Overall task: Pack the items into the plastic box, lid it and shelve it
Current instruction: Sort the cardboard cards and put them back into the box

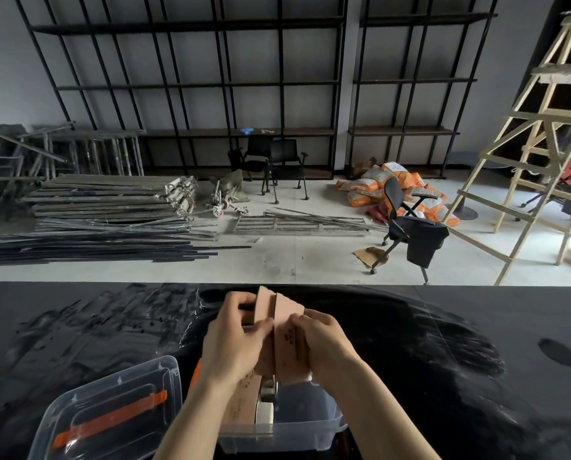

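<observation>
Both my hands hold flat brown cardboard pieces (289, 330) upright above the black table. My left hand (234, 340) grips the left pieces, my right hand (324, 343) grips the right piece. Just below them stands the clear plastic box (310, 429) at the table's near edge, with more cardboard pieces (241, 406) and a pale item standing in it. The clear lid (111, 413) with an orange handle lies flat on the table to the left of the box.
The black table (443, 343) is scuffed with pale marks. Beyond it on the floor are metal poles (94, 234), office chairs (407, 227), orange sacks (387, 187) and a wooden ladder (543, 154). Black shelving (211, 84) lines the far wall.
</observation>
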Tool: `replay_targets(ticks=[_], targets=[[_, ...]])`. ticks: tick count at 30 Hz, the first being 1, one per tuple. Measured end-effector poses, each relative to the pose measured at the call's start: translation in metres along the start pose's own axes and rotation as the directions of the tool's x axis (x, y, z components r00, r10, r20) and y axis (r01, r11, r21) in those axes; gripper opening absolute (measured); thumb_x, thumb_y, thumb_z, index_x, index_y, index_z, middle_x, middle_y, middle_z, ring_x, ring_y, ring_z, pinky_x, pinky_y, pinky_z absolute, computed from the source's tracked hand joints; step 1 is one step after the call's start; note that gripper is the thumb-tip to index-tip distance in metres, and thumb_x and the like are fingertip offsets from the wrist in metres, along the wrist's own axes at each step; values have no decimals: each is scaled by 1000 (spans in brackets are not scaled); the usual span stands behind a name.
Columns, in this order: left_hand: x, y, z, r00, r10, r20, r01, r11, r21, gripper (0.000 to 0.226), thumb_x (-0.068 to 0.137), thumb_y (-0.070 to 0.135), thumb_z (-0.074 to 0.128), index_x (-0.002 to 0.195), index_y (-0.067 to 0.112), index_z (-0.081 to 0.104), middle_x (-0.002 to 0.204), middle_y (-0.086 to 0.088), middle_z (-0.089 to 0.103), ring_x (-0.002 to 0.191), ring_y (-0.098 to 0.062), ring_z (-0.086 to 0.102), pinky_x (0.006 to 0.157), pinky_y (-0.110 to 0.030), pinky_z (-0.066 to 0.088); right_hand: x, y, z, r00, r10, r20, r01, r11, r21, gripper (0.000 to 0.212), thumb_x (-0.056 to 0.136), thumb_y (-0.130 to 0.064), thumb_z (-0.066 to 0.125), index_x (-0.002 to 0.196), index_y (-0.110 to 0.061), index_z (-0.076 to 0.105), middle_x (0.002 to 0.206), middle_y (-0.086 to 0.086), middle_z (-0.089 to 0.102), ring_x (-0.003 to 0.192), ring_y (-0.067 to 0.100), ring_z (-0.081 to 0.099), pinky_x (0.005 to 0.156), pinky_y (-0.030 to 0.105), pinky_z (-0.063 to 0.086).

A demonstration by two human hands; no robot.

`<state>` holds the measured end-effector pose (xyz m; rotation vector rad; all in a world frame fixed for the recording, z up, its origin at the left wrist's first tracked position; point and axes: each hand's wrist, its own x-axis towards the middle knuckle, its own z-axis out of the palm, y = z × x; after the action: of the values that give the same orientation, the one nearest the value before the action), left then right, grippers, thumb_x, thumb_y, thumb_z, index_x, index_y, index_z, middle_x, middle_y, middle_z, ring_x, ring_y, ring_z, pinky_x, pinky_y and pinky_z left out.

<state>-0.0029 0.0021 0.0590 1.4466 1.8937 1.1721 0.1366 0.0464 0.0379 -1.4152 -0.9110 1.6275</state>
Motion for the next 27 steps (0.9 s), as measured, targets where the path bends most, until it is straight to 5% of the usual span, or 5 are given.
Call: replay_targets(ticks=[3,6,9,15,27], targets=[[0,0,10,991,-28,127,39,996,-84,21,95,26,61,115,33,61,98,11,74,88,-5,70,86,-42,56,2,-1,1,1000,-19,-14,19,1000,18,20,97,-12,53,98,-2,70,80,12,69,76,27,65,80,49,59],[-2,-11,12,989,60,133,-82,983,162,22,98,27,50,114,34,63,94,13,74,84,-6,70,75,-32,56,5,-3,-8,991,-79,-113,75,996,-40,16,94,-10,54,91,-7,69,75,8,67,70,23,62,66,37,55],[-8,-25,10,990,89,107,-137,753,643,24,90,21,52,113,26,59,103,6,71,92,-18,68,67,-29,47,8,-4,-15,971,-94,-218,72,992,-108,15,95,-12,50,94,-9,64,78,7,63,68,21,58,58,28,46],[-14,-39,30,951,-74,301,-228,490,842,48,92,21,60,136,16,43,118,-2,66,112,-23,62,95,-35,49,5,1,-13,984,-59,-170,31,987,-160,16,98,-14,48,107,-13,61,93,10,66,78,23,61,62,33,48],[-15,-40,36,973,-154,170,-54,566,823,94,72,39,78,144,16,22,132,-16,56,128,-36,46,102,-38,45,5,3,-14,985,-73,-158,49,987,-155,15,98,-19,50,108,-17,61,93,10,69,80,24,65,60,34,50]])
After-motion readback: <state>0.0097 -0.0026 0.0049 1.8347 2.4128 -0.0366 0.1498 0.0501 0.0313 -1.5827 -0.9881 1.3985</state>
